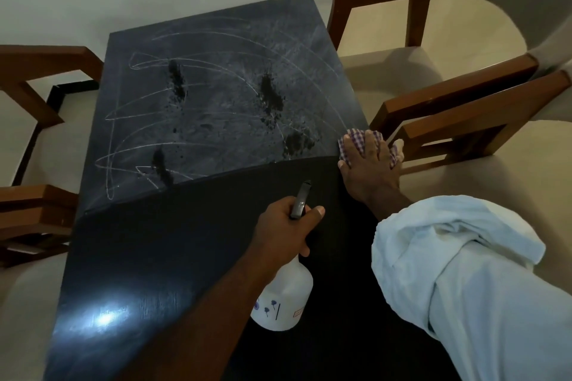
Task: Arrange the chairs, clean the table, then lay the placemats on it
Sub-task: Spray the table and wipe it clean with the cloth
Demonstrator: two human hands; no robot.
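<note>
While the right hand [368,164] lies flat with fingers spread, it presses a checked cloth [353,135] onto the table [154,257] at its right edge, about midway along. The cloth is bunched under the palm and shows past the fingertips. A white rolled sleeve [464,288] covers that forearm.

The left hand [284,226] grips the neck of a white bottle [286,297], fingers curled round it and thumb up beside the dark spray head. The bottle hangs tilted above the near half of the table, right of centre, nozzle pointing toward the far end. Whether its base touches the top cannot be told.

Table top: the near half is plain black, with one bright glare patch toward the near left corner. The far half carries a grey film marked with pale curved streaks [216,37] and several dark blotches [270,93]. The boundary between the two halves runs from the left edge across to the right hand.

Two chairs [464,120] stand beside the right edge; the nearer one's back rail is just beside the cloth. Two more stand along the left edge.
</note>
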